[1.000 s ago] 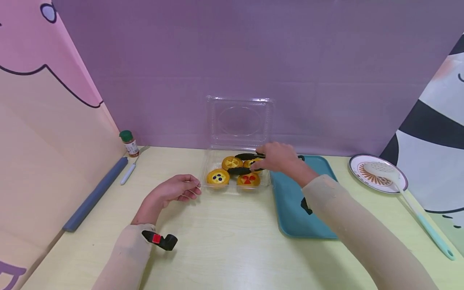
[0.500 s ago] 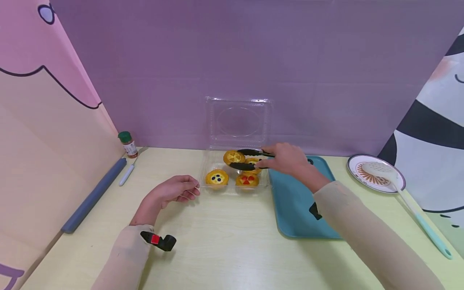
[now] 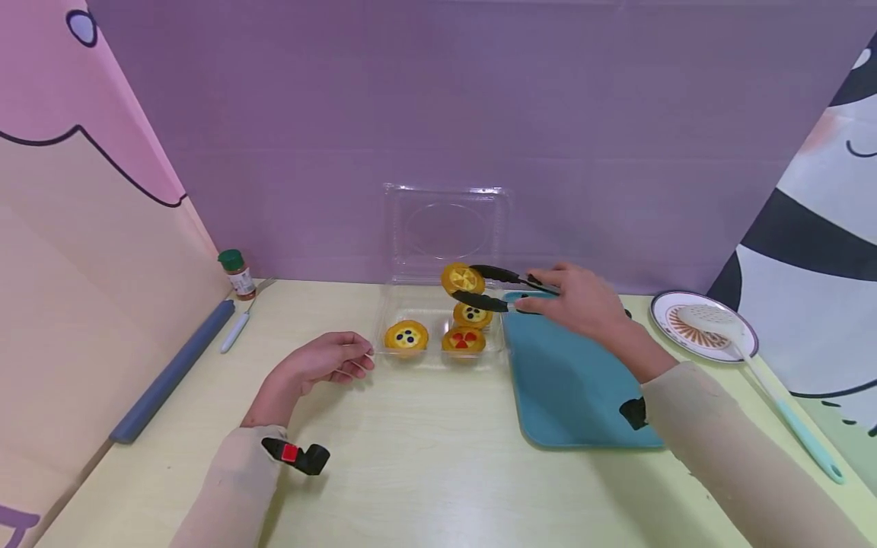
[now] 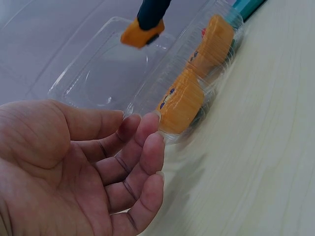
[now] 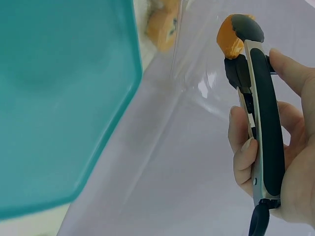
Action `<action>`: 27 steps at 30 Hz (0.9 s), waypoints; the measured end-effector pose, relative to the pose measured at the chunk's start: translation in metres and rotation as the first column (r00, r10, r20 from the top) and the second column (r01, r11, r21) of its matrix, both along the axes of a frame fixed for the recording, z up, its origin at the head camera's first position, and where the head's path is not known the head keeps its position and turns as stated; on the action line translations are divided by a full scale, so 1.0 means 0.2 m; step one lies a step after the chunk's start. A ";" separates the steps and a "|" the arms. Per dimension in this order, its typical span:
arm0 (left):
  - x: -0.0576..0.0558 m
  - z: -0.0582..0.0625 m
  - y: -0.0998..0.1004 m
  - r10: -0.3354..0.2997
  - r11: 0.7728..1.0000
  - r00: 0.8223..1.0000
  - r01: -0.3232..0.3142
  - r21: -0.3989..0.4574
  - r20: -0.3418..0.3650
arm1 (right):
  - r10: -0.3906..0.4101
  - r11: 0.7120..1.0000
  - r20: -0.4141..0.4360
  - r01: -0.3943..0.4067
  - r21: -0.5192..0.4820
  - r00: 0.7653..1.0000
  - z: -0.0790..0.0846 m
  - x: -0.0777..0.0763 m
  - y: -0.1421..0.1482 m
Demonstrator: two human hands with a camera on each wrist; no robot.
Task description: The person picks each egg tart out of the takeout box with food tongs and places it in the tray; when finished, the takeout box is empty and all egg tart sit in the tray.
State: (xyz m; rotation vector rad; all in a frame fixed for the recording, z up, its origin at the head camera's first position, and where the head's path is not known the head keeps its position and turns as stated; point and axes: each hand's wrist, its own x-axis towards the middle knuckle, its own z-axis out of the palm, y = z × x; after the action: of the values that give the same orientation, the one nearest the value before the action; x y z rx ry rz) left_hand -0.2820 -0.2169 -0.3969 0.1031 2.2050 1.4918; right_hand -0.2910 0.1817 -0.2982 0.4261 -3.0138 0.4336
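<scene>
- The right hand [image 3: 582, 304] grips a pair of black tongs [image 3: 482, 302], fingers curled round both arms; the tips are parted only by the width of the tart they pinch.
- That pinched tart [image 3: 462, 278], its top marked with pale wedges, hangs tilted above the back of the clear plastic box [image 3: 425, 313].
- The step in hand looks like lifting it out; the next move seems to call for an even squeeze and clearance over the dark-dotted tart [image 3: 473, 314] just below.
- A red-marked tart [image 3: 464, 340] and a blue-dotted tart [image 3: 406, 336] sit along the box's near side.
- The left hand [image 3: 329, 360], loosely curled, holds nothing; whether its fingertips touch the box corner, I cannot tell.
- A teal tray [image 3: 575, 380] lies right of the box.
- The green-capped jar [image 3: 236, 274] bears a white label, its print too small to read; no brand is legible.
</scene>
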 end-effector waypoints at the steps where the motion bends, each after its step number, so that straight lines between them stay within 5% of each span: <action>1: 0.00 0.00 0.00 -0.001 1.000 1.000 0.001 0.000 0.000 | -0.008 1.000 -0.009 0.008 0.000 1.000 0.00 0.01 0.03; 12: 0.00 0.00 0.00 -0.002 1.000 1.000 0.002 -0.003 0.000 | -0.068 0.996 -0.097 0.073 0.052 0.993 0.00 0.08 0.30; 27: 0.00 0.00 0.00 -0.002 1.000 1.000 0.002 0.003 0.008 | -0.113 0.985 -0.042 0.117 0.124 0.993 -0.12 0.04 0.46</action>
State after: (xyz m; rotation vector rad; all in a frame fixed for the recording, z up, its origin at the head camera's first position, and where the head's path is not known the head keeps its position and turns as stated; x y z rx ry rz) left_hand -0.2822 -0.2169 -0.3972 0.1003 2.1957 1.4919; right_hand -0.2837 0.2743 -0.3225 0.2622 -3.0221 0.2260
